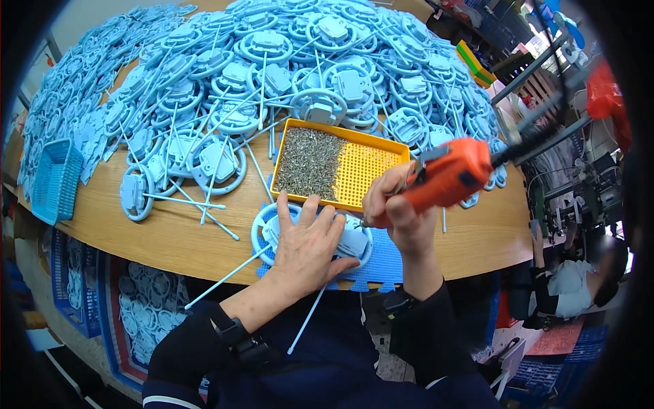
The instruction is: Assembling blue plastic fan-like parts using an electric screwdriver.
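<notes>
- While the left hand (pixel 306 242) spreads flat, fingers parted, over the blue ring (pixel 353 240) at the table's (pixel 470 235) near edge, the right hand (pixel 400 204) wraps firmly around an orange driver (pixel 443 178)!
- Down goes the bit's (pixel 364 222) aim, at the ring's right part; whether they touch, can't tell.
- On the driver's side, a dark patch (pixel 468 178), any lettering too small to read.
- Just beyond, a yellow tray (pixel 375 170), screws (pixel 308 163) heaped left.
- Under the ring, a blue mat (pixel 387 259); far across, a great pile (pixel 334 31) of rings!

Wooden table (pixel 477 235) beneath blue parts (pixel 276 78)
</notes>
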